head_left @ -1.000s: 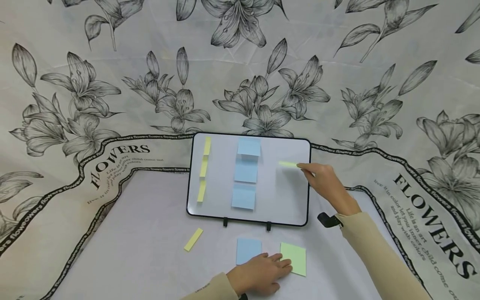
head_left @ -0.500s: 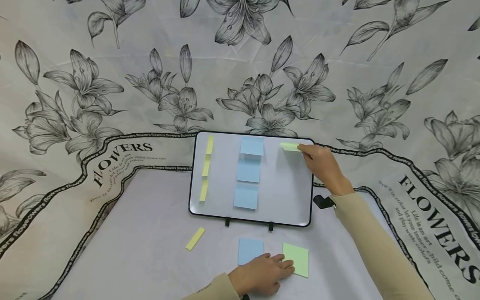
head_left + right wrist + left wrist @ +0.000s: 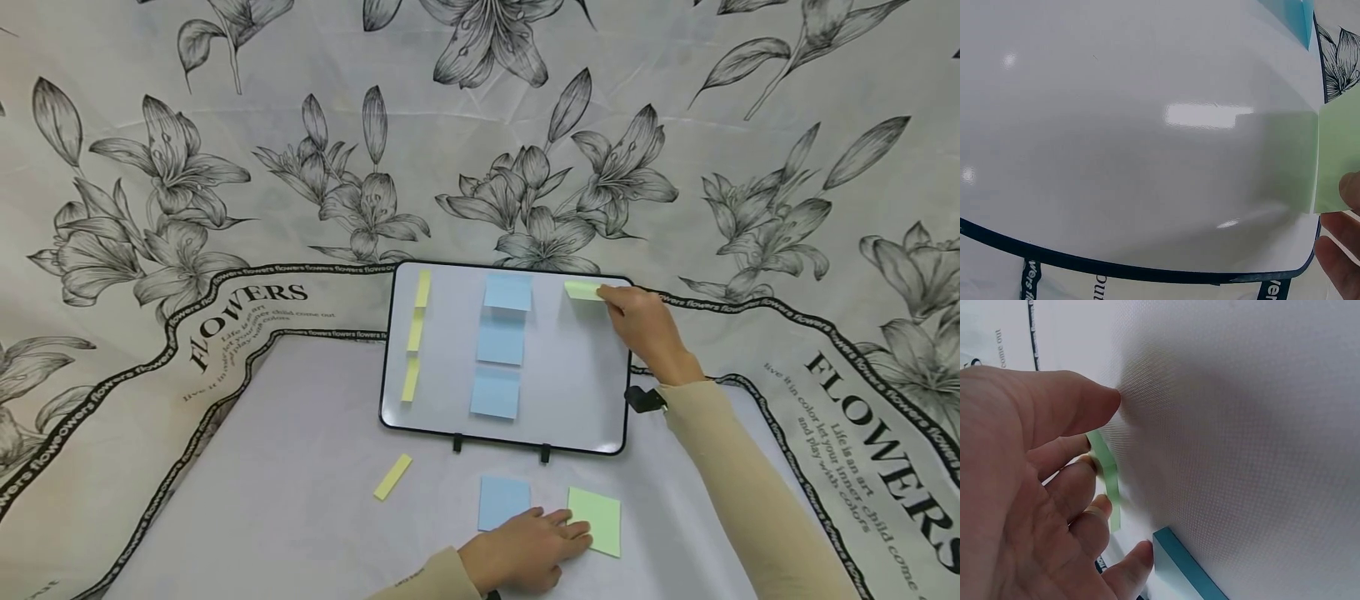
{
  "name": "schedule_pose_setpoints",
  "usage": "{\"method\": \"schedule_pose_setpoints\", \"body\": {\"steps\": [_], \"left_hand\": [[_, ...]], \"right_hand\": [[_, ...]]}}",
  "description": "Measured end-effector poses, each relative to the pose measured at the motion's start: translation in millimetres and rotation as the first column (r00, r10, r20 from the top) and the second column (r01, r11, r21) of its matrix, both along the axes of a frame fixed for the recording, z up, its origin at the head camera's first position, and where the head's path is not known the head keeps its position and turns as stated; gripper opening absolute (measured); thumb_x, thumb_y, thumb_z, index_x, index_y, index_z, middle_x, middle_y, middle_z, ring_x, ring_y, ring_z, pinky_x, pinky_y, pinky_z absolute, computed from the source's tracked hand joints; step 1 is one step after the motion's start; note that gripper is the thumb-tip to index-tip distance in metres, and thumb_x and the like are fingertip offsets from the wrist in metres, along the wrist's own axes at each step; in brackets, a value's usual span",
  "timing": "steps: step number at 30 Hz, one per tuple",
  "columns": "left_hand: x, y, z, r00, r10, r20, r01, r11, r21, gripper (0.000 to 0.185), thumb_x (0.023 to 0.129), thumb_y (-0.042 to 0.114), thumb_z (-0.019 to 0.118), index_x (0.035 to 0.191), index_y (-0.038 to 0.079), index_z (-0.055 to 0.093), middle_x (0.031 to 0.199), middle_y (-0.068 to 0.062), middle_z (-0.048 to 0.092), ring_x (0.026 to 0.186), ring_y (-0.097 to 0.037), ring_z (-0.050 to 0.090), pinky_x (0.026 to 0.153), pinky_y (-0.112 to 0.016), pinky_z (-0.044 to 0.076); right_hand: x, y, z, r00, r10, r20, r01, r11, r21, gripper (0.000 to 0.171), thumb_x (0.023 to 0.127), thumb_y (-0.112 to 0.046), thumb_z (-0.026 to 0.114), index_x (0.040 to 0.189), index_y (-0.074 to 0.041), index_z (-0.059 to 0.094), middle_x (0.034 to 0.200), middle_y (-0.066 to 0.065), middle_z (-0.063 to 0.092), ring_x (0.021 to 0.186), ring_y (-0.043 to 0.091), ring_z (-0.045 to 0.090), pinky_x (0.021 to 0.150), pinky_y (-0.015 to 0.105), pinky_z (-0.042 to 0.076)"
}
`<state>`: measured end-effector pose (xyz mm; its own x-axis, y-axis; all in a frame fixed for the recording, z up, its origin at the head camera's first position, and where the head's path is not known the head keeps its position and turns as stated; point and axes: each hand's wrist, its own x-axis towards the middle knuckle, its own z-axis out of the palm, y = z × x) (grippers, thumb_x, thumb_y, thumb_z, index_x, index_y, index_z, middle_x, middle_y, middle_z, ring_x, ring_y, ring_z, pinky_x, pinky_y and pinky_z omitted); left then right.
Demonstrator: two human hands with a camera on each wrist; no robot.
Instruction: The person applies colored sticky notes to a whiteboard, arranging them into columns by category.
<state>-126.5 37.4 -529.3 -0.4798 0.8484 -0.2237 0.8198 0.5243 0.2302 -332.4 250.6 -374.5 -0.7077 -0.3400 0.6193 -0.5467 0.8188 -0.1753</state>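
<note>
One risk: our right hand (image 3: pixel 637 321) pinches the green note (image 3: pixel 582 290) by its edge against the whiteboard (image 3: pixel 570 375), so it may stick crooked, while our left hand (image 3: pixel 525 554) rests flat-fingered on the green pad (image 3: pixel 600 518).

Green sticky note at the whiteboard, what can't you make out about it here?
- Green sticky note, head view: too small to tell whether it is stuck to the whiteboard.
- Right wrist view: right hand cut off by the frame edge.
- Green pad, left wrist view: left hand covers most of it.
</note>
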Motion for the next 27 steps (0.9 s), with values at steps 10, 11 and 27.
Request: {"method": "schedule_pose_setpoints", "body": {"steps": [10,11,27], "left_hand": [[-0.4,0,0.7,0.999,-0.025,-0.043,0.024,1.000,-0.020,0.060,0.104,0.038,0.058,0.160,0.028,0.038,0.165,0.015,0.035,0.152,-0.007,0.034,0.114,-0.034,0.044],[-0.3,0,0.9,0.999,-0.026,-0.046,0.025,0.999,-0.021,0.060,0.105,0.038,0.058,0.160,0.028,0.038,0.165,0.015,0.035,0.152,-0.007,0.034,0.114,-0.034,0.045],[1.9,-3,-8.7,0.999,0.006,-0.039,-0.005,1.000,0.030,0.055,0.107,0.046,0.050,0.159,0.031,0.039,0.165,0.017,0.034,0.152,-0.006,0.034,0.114,-0.034,0.044]], "right_hand": [[-4.7,0,-8.7,1.000,0.000,-0.020,0.000,1.000,0.022,0.024,0.093,0.009,0.067,0.113,0.001,0.077,0.110,0.025,0.075,0.097,0.044,0.073,0.078,0.054,0.060],[-4.8,-1,-10.0,1.000,0.000,-0.023,0.001,1.000,0.026,0.023,0.092,0.009,0.068,0.112,0.001,0.077,0.110,0.026,0.075,0.097,0.044,0.073,0.078,0.054,0.060],[3.7,-8,-39.3,0.999,0.013,-0.034,-0.008,0.990,0.144,0.026,0.090,0.003,0.073,0.115,0.005,0.074,0.138,0.028,0.062,0.128,0.048,0.058,0.101,0.060,0.051]]}}
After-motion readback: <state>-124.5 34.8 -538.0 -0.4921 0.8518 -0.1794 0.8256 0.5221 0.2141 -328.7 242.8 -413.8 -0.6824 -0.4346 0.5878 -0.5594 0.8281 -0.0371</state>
